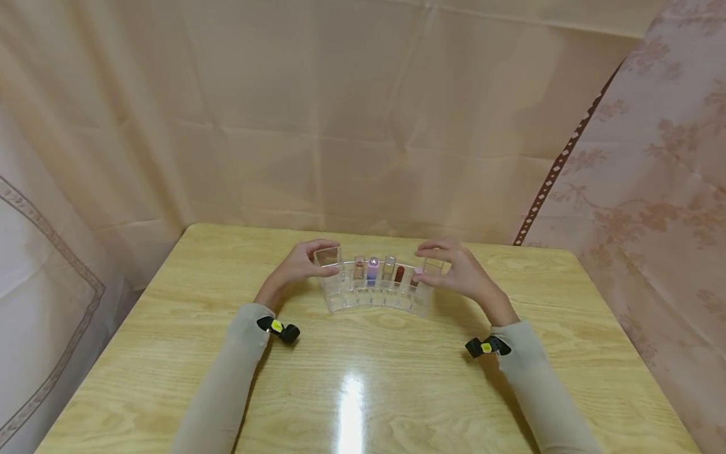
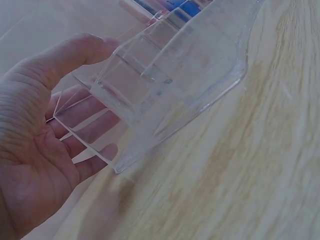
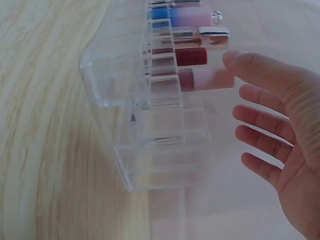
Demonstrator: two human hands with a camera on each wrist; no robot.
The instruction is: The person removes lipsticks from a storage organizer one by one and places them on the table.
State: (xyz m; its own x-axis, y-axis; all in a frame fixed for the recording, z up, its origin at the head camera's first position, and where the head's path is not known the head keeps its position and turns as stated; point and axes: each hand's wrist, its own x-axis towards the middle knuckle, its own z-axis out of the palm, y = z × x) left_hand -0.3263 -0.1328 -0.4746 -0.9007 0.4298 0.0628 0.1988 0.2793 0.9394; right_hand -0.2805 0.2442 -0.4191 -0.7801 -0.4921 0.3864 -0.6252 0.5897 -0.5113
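Observation:
A clear plastic lipstick organizer (image 1: 377,299), curved and stepped, stands toward the back of the table with several lipsticks in its back slots. Among them are a pink-and-blue tube (image 1: 372,272), a dark red one (image 3: 192,56) and a pink-capped one (image 3: 212,79). My left hand (image 1: 299,261) holds the organizer's left end, thumb at the upper edge; its other fingers show through the plastic in the left wrist view. Beside the right end, my right hand (image 3: 302,165) has its thumb and fingers spread loosely, apart from the plastic and close to the pink cap.
The organizer rests on a light wood-grain table (image 1: 317,372), whose back edge lies just behind it. A beige curtain (image 1: 363,126) hangs beyond that edge. Patterned cloths hang at the left (image 1: 45,302) and right (image 1: 669,189) sides.

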